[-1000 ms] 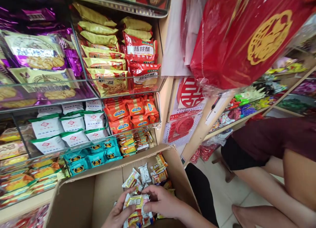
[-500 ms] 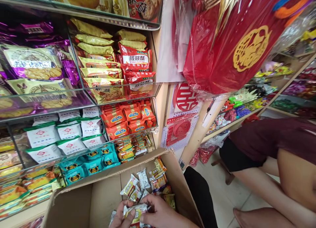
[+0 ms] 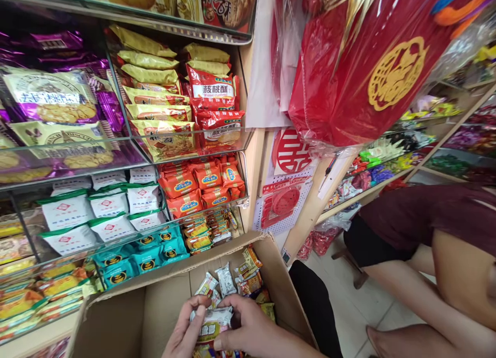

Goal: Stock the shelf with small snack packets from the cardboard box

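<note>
My left hand (image 3: 185,327) and my right hand (image 3: 251,327) meet over an open cardboard box (image 3: 116,316). Between them are small wrapped snack packets (image 3: 212,328), white and silver with yellow and red print. The left thumb and fingers press on their left end; the right thumb and fingers close on the right end. How many packets are held I cannot tell. Just beyond my fingers, loose silver-white packets (image 3: 225,279) lie in the box. Orange-yellow packets (image 3: 248,264) rest against its right side.
Shelves with clear fronts hold teal packets (image 3: 148,262), red packets (image 3: 185,188) and white-green bags (image 3: 110,228). A red plastic-wrapped decoration (image 3: 349,89) hangs at upper right. A person in a maroon shirt (image 3: 418,213) sits low at right, above the tiled floor (image 3: 349,291).
Both hands have shifted slightly upward in the box with the packets between them. The left hand has opened its hold a little and turned more upright. The person at right has hardly moved.
</note>
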The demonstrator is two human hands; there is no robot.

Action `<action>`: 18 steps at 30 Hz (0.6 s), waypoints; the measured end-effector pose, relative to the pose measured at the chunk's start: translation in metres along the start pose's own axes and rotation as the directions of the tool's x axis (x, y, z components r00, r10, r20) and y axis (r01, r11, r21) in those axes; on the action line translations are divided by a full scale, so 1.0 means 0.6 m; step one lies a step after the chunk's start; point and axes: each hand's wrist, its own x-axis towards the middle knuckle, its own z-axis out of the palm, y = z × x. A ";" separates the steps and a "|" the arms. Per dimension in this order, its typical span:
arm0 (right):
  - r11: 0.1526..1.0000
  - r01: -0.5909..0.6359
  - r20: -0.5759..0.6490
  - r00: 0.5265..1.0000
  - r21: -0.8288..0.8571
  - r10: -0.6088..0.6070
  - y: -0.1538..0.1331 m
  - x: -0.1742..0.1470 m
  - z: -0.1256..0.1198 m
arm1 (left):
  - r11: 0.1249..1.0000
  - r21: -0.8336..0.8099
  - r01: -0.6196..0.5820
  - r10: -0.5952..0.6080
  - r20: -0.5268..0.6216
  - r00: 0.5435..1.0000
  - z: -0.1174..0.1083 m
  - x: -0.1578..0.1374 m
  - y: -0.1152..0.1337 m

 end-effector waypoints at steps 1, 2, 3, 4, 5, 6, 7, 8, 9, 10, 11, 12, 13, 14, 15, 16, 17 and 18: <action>0.999 0.011 -0.012 1.000 -0.037 -0.011 -0.006 -0.002 0.000 | 0.999 0.029 -0.017 0.018 -0.024 1.000 -0.001 0.001 0.001; 0.997 0.024 -0.025 0.999 -0.074 -0.026 -0.011 -0.004 0.000 | 0.998 0.045 -0.037 0.039 -0.042 0.998 -0.001 0.002 0.002; 0.994 0.039 -0.036 0.998 -0.105 -0.043 -0.016 -0.006 0.001 | 0.996 0.056 -0.062 0.066 -0.058 0.996 -0.001 0.002 0.002; 0.991 0.056 -0.045 0.997 -0.126 -0.062 -0.021 -0.008 0.002 | 0.994 0.066 -0.091 0.096 -0.072 0.993 -0.001 0.003 0.002; 0.988 0.071 -0.047 0.996 -0.135 -0.078 -0.026 -0.009 0.002 | 0.990 0.076 -0.118 0.124 -0.083 0.989 0.001 0.003 0.003; 0.987 0.086 -0.044 0.995 -0.135 -0.092 -0.030 -0.011 0.002 | 0.986 0.084 -0.143 0.151 -0.089 0.985 0.003 0.002 0.004; 0.986 0.099 -0.041 0.994 -0.130 -0.106 -0.034 -0.011 0.000 | 0.982 0.090 -0.167 0.175 -0.091 0.980 0.007 0.001 0.007; 0.986 0.113 -0.036 0.992 -0.122 -0.118 -0.038 -0.012 -0.002 | 0.979 0.091 -0.183 0.191 -0.092 0.977 0.011 0.000 0.012; 0.986 0.126 -0.033 0.991 -0.114 -0.130 -0.042 -0.012 -0.005 | 0.978 0.088 -0.189 0.197 -0.092 0.976 0.016 -0.002 0.017; 0.985 0.137 -0.030 0.990 -0.104 -0.141 -0.045 -0.012 -0.009 | 0.979 0.085 -0.186 0.193 -0.096 0.976 0.020 -0.003 0.023; 0.984 0.149 -0.024 0.988 -0.092 -0.152 -0.047 -0.012 -0.014 | 0.982 0.081 -0.172 0.180 -0.100 0.979 0.025 -0.005 0.030; 0.984 0.159 -0.019 0.987 -0.075 -0.160 -0.048 -0.011 -0.020 | 0.986 0.070 -0.149 0.156 -0.100 0.983 0.028 -0.006 0.037; 0.986 0.159 -0.010 0.987 -0.046 -0.160 -0.049 -0.010 -0.025 | 0.992 0.048 -0.113 0.117 -0.089 0.989 0.031 -0.006 0.043; 0.988 0.154 -0.002 0.988 -0.006 -0.154 -0.049 -0.009 -0.030 | 0.997 0.018 -0.072 0.073 -0.063 0.995 0.032 -0.006 0.048; 0.988 0.144 0.005 0.990 0.048 -0.144 -0.050 -0.008 -0.034 | 0.999 -0.013 -0.032 0.032 -0.023 0.999 0.031 -0.006 0.052; 0.985 0.132 0.016 0.991 0.109 -0.135 -0.050 -0.007 -0.037 | 0.999 -0.034 -0.005 0.006 0.022 1.000 0.029 -0.004 0.054; 0.979 0.121 0.026 0.991 0.166 -0.127 -0.051 -0.007 -0.039 | 0.999 -0.033 -0.001 0.003 0.064 0.998 0.026 -0.002 0.055; 0.971 0.114 0.035 0.992 0.213 -0.124 -0.051 -0.007 -0.039 | 1.000 -0.007 -0.016 0.016 0.101 0.995 0.022 0.000 0.054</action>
